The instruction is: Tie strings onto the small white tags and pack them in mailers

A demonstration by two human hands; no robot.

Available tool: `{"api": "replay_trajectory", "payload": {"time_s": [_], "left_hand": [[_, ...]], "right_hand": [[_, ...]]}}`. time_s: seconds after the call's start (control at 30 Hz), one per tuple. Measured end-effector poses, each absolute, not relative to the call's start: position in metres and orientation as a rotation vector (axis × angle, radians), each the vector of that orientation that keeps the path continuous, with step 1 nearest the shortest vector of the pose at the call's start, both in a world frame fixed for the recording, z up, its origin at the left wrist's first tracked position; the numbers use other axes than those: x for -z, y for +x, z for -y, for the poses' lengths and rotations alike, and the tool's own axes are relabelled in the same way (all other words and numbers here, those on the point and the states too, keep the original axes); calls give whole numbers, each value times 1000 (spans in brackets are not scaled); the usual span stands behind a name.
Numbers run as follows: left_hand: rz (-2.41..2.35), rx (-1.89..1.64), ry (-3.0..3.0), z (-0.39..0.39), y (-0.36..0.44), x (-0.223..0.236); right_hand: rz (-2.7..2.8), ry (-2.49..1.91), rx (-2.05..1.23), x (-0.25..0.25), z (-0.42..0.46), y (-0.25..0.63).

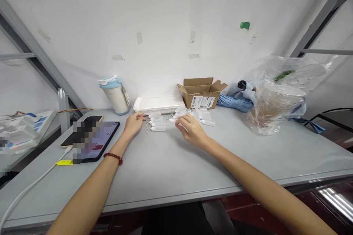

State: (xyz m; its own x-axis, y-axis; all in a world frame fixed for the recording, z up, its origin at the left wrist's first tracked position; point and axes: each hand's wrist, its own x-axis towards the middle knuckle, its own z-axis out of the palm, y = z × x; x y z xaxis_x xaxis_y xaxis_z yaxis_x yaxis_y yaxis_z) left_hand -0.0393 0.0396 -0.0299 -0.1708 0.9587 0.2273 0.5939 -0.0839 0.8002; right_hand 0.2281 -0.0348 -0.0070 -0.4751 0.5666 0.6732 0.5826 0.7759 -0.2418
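Observation:
My right hand (191, 128) is closed in a pinch on a small white bottle (172, 120) whose thin pointed tip faces left. Most of that bottle is hidden by my fingers. My left hand (134, 124) rests on the table with its fingers loosely extended, beside a short row of small translucent bottles (158, 125) with white ends and thin wire-like tips. Behind both hands lies a long white box or tray (160, 104). More of the small bottles (206, 122) lie in a group just beyond my right hand.
An open cardboard box (200, 97) with a label stands at the back. A lidded tumbler (115, 95) is at the back left, with two phones (99, 143) and a white cable (33, 183) nearby. Blue cloth (234, 101) and a plastic-bagged cup (271, 106) sit at right.

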Motion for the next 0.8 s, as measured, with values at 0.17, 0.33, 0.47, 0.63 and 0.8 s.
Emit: {"api": "replay_trajectory", "payload": {"time_s": [0.17, 0.33, 0.47, 0.63, 0.8], "left_hand": [[-1666, -1228, 1496, -38, -37, 29], [-1562, -1278, 1404, -33, -31, 23], [-1519, -1282, 1393, -32, -30, 22], [-1579, -1247, 1453, -34, -30, 25], [-1658, -1262, 1546, -32, -28, 24]], "right_hand": [[2184, -861, 24, 7, 35, 228], [2184, -862, 32, 6, 35, 228], [2185, -855, 30, 6, 35, 229], [2197, -833, 55, 7, 35, 228], [2204, -816, 57, 8, 36, 227]]}}
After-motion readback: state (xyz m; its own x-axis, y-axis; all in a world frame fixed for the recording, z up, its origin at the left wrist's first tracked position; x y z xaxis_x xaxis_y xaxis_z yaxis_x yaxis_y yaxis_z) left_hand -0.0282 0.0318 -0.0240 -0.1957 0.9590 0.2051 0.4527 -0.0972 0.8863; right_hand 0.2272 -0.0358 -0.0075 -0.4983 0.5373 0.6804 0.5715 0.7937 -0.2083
